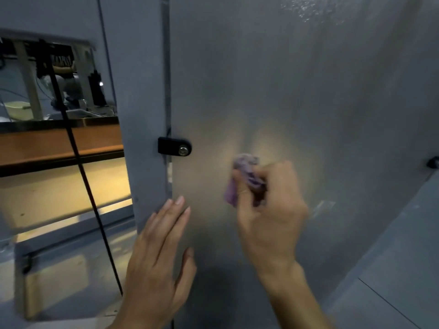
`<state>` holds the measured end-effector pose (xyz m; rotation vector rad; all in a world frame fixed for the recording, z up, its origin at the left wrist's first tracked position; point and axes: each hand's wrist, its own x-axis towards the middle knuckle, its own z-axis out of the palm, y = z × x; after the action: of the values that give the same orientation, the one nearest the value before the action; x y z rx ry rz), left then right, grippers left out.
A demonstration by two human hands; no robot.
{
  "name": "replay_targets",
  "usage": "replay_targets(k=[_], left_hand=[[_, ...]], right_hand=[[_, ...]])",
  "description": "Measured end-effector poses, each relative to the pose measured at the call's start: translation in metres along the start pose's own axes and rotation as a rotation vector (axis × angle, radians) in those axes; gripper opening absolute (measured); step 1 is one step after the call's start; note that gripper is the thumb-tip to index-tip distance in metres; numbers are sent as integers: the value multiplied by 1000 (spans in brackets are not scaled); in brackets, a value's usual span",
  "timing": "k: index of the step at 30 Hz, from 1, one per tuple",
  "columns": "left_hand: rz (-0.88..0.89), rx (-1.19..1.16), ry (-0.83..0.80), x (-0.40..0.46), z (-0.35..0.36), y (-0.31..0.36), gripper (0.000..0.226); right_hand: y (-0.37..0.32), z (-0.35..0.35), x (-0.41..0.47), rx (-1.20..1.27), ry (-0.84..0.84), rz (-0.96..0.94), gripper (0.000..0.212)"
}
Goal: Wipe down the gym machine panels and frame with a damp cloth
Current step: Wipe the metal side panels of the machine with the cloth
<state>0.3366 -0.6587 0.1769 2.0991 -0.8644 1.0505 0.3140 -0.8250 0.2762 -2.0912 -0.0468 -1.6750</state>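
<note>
A large grey machine panel [308, 96] fills the middle and right of the head view. My right hand [268, 210] grips a crumpled purple cloth [244, 176] and holds it against the panel, right of a black lock [174, 146]. My left hand [159, 255] lies flat with straight fingers at the panel's lower left edge, below the lock. A grey frame post [145, 115] runs upright just left of the panel's seam.
A black cable [80, 162] runs diagonally down across an opening on the left, where an orange-brown bar [59, 143] and other gym gear show. A small black fitting [432, 162] sits at the panel's right edge. Grey floor [392, 269] lies to the lower right.
</note>
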Motion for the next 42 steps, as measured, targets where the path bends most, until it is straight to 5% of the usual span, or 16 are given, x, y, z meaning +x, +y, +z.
replay_targets(k=[4, 10, 16, 21, 27, 32, 36, 42], left_hand=[[-80, -41, 4, -23, 5, 1, 63], [-124, -98, 5, -27, 1, -1, 63], [-129, -136, 7, -25, -2, -2, 67], [-115, -107, -43, -22, -3, -6, 69], [-96, -112, 8, -26, 5, -8, 72], [-89, -101, 8, -27, 7, -8, 71], [-101, -114, 11, -30, 11, -10, 74], [-105, -135, -1, -26, 9, -9, 76]], right_hand=[[-14, 9, -4, -52, -69, -84, 17], [6, -13, -1, -22, 68, 92, 20], [-41, 29, -14, -24, -121, -99, 14], [-20, 7, -10, 15, 24, 51, 19], [-56, 38, -12, 6, -158, -130, 17], [-39, 21, -2, -24, -71, -92, 19], [-49, 29, -18, -125, -242, -239, 14], [-50, 28, 5, -78, -87, -165, 17]])
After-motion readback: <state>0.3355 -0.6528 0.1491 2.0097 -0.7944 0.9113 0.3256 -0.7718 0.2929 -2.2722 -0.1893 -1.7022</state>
